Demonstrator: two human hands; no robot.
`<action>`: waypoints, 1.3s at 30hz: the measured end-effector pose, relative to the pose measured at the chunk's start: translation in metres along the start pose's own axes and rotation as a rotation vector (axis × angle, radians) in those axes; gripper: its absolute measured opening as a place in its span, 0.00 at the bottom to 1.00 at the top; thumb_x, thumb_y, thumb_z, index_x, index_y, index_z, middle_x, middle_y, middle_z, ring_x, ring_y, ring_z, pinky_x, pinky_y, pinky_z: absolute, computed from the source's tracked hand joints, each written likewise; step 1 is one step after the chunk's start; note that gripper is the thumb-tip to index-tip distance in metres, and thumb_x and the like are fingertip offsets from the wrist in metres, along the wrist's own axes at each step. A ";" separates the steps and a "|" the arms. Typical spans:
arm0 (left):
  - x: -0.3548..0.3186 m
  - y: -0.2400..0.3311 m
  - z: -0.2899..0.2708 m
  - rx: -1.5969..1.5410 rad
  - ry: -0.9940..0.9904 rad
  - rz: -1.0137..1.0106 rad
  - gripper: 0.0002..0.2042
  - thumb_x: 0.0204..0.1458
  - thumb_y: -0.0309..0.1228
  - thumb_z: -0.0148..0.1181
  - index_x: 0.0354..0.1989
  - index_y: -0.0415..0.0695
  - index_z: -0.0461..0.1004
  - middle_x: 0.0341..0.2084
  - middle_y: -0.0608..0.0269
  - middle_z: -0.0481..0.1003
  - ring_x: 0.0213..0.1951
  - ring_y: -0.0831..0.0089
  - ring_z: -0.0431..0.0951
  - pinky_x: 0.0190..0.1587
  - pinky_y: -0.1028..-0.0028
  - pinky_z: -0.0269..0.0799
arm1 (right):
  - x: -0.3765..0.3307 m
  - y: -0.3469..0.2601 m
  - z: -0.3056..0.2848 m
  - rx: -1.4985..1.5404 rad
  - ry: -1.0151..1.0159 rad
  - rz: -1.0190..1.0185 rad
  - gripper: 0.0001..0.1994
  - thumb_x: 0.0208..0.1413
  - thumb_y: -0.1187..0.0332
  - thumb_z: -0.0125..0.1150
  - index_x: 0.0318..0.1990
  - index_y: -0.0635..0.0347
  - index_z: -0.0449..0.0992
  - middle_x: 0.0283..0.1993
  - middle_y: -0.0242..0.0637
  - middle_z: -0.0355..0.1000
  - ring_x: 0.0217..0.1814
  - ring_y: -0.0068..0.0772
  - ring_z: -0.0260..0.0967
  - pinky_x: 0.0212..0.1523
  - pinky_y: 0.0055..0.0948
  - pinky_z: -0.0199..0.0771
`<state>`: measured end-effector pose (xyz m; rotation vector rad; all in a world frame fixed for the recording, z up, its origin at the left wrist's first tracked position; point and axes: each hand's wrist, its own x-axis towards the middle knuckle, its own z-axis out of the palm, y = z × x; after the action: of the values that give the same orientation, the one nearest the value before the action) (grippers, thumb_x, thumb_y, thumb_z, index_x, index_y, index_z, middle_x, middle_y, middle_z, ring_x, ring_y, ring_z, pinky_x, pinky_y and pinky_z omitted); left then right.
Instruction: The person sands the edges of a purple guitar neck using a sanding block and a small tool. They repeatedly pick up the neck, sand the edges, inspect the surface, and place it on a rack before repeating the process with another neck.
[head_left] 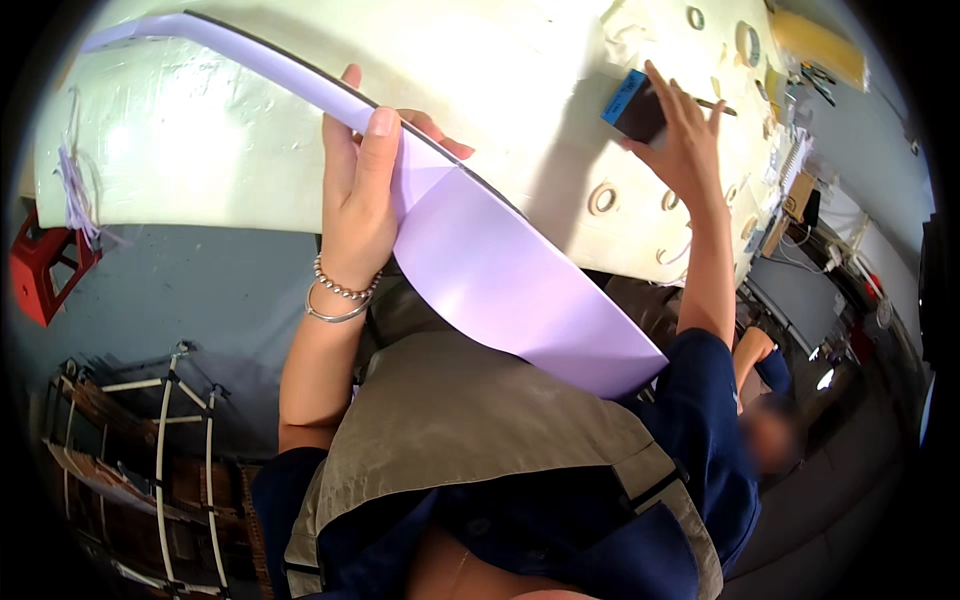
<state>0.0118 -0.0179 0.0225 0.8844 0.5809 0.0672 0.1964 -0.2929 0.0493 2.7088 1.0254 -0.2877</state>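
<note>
Now left hand [355, 195] pinching long lilac paper sheet [500, 270]; right hand [680, 135] gripping dark blue-edged block [635, 105] at two o'clock (sheet bowed, could crease or slip).

The left hand [358, 190] is reaching up and forward with its forearm bare and wrist straight, thumb and fingers pinching closed, while the right hand [680, 135] is stretching farther out, fingers spread in a loose grip.
</note>
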 end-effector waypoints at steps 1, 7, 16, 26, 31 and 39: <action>0.001 0.001 0.000 -0.025 -0.003 -0.007 0.31 0.62 0.44 0.39 0.67 0.40 0.37 0.34 0.53 0.70 0.35 0.56 0.77 0.39 0.61 0.75 | 0.001 -0.005 -0.014 0.092 0.024 -0.043 0.51 0.30 0.60 0.77 0.66 0.31 0.53 0.48 0.34 0.69 0.57 0.38 0.65 0.64 0.70 0.41; 0.001 -0.005 -0.002 -0.038 -0.003 0.007 0.30 0.63 0.49 0.27 0.67 0.40 0.37 0.31 0.52 0.71 0.35 0.55 0.77 0.39 0.60 0.75 | 0.030 -0.081 -0.055 0.882 -0.035 -0.241 0.38 0.49 0.49 0.61 0.66 0.52 0.56 0.50 0.43 0.67 0.51 0.41 0.67 0.51 0.34 0.66; 0.000 0.000 -0.001 0.054 0.021 -0.010 0.31 0.63 0.49 0.27 0.65 0.36 0.44 0.35 0.52 0.72 0.37 0.70 0.73 0.41 0.72 0.71 | 0.019 -0.119 -0.068 0.895 -0.132 -0.260 0.23 0.56 0.49 0.53 0.56 0.46 0.69 0.38 0.42 0.70 0.36 0.41 0.73 0.37 0.31 0.72; -0.001 0.000 -0.002 0.082 0.059 -0.010 0.30 0.63 0.50 0.28 0.66 0.39 0.47 0.35 0.54 0.72 0.37 0.74 0.72 0.42 0.74 0.69 | 0.022 -0.124 -0.074 0.808 -0.142 -0.261 0.22 0.55 0.50 0.55 0.55 0.43 0.69 0.37 0.42 0.70 0.33 0.42 0.72 0.35 0.32 0.71; 0.001 -0.001 0.000 0.123 0.090 0.005 0.31 0.63 0.50 0.28 0.65 0.38 0.47 0.35 0.55 0.72 0.37 0.75 0.71 0.42 0.75 0.68 | 0.030 -0.133 -0.078 0.780 -0.150 -0.222 0.21 0.55 0.50 0.55 0.55 0.43 0.70 0.38 0.43 0.70 0.35 0.44 0.72 0.35 0.34 0.71; 0.003 -0.010 -0.005 0.139 0.076 0.085 0.30 0.64 0.49 0.28 0.65 0.36 0.47 0.38 0.56 0.72 0.38 0.75 0.70 0.45 0.77 0.66 | 0.045 -0.138 -0.071 0.805 -0.121 -0.256 0.23 0.55 0.48 0.54 0.56 0.42 0.69 0.35 0.44 0.71 0.33 0.46 0.73 0.35 0.33 0.71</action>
<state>0.0101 -0.0197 0.0108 1.0454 0.6247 0.1396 0.1439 -0.1444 0.0854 3.1477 1.4594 -1.1072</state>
